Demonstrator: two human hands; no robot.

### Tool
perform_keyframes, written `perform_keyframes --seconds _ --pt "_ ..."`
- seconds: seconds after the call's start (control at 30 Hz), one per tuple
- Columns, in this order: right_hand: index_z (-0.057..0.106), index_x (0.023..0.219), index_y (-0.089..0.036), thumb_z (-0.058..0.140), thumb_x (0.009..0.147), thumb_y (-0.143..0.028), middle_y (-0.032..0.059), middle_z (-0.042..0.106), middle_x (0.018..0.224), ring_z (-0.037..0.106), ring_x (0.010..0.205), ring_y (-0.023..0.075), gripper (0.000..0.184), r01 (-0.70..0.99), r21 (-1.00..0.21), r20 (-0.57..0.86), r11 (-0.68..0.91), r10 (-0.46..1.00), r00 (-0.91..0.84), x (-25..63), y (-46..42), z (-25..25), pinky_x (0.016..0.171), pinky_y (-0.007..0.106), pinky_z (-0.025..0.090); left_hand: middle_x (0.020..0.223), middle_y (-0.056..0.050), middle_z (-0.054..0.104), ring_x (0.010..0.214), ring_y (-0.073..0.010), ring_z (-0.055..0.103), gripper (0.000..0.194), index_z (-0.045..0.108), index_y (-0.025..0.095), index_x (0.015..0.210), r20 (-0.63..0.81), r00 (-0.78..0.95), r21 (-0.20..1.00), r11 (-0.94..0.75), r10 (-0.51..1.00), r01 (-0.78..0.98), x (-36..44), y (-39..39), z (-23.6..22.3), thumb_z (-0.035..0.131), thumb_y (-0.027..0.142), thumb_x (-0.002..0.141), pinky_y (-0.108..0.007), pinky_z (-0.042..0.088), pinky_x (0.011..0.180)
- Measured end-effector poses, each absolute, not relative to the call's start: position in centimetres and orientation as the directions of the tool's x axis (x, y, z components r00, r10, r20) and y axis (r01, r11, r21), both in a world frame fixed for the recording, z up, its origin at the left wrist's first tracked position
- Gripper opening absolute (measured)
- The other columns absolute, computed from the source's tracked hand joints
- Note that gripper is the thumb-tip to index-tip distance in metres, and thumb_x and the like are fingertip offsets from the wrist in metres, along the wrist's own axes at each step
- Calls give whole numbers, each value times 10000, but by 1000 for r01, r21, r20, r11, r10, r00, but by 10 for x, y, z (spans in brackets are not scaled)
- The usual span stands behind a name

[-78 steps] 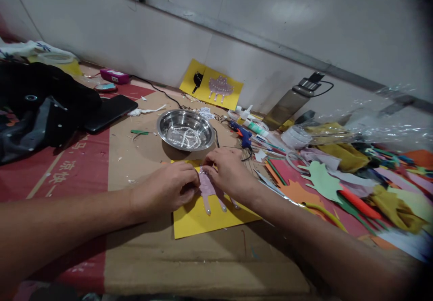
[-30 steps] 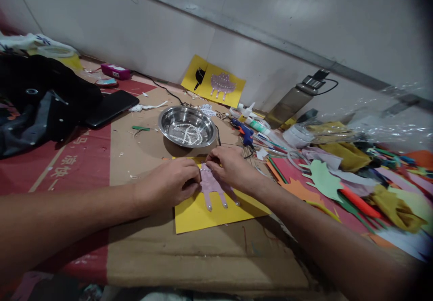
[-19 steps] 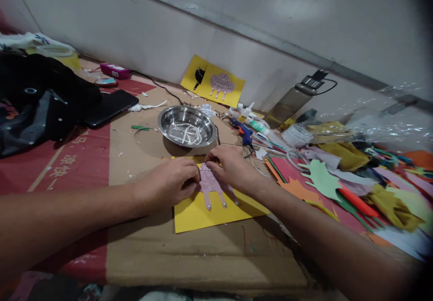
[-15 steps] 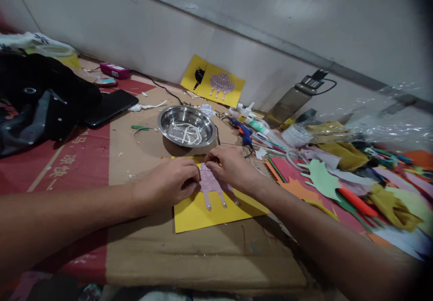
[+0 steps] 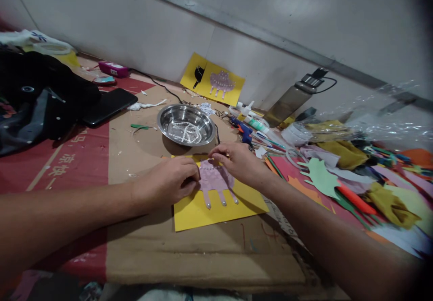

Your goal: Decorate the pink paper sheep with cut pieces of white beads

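Observation:
A yellow card (image 5: 192, 217) lies on the cardboard tabletop, bearing a lilac cutout (image 5: 213, 181) with finger-like strips tipped with pearls. Across the cutout's upper part runs a row of small pearl beads (image 5: 211, 168). At its left edge rests my left hand (image 5: 172, 179), fingers curled and closed; what is under the fingertips is hidden. My right hand (image 5: 238, 163) is over the card's upper right, thumb and forefinger close together; anything between them is too small to make out. Just beyond the card, a steel bowl (image 5: 162, 127) holds strings of white beads.
A blue glue gun (image 5: 244, 130), glue bottles (image 5: 257, 122) and a drinking bottle (image 5: 291, 102) are at the back right. Coloured cutouts and scraps (image 5: 320, 177) crowd the right side. Two decorated yellow cards (image 5: 233, 95) lean on the wall. A black phone (image 5: 110, 107) lies left.
My right hand has shifted up and right off the bead row, baring more of the cutout and beads. My left hand stays at the cutout's left edge.

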State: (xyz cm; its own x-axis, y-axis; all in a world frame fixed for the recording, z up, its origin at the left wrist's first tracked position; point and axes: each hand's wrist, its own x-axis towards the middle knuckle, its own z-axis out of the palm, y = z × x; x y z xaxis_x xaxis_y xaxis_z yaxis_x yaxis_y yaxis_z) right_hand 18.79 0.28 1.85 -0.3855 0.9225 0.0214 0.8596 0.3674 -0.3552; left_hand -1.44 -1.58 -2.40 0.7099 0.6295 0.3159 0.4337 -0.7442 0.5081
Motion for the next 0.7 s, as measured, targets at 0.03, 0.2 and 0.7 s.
perform_keyframes --seconds 0.03,0.2,0.7 --pt "699 847 -188 523 860 -125 45 719 916 632 858 171 187 851 -361 43 380 919 -392 190 3 17 780 313 430 854 -70 685 796 -170 627 113 643 149 807 315 709 509 -743 631 435 -14 -16 -24 531 141 792 -273 485 710" --pt "697 901 -197 544 866 -150 53 697 928 611 912 183 164 816 -359 125 452 890 -438 195 -2 14 813 334 410 864 -64 687 791 -162 627 111 636 158 805 308 712 502 -744 630 441 -14 -16 -23 528 138 792 -263 480 710" --pt "724 975 -274 545 879 -184 48 624 901 521 930 207 222 837 -173 61 519 854 -516 190 -13 14 847 403 252 865 -61 689 802 -172 631 124 646 158 822 314 702 496 -741 639 452 -14 -17 -25 526 146 796 -275 484 728"
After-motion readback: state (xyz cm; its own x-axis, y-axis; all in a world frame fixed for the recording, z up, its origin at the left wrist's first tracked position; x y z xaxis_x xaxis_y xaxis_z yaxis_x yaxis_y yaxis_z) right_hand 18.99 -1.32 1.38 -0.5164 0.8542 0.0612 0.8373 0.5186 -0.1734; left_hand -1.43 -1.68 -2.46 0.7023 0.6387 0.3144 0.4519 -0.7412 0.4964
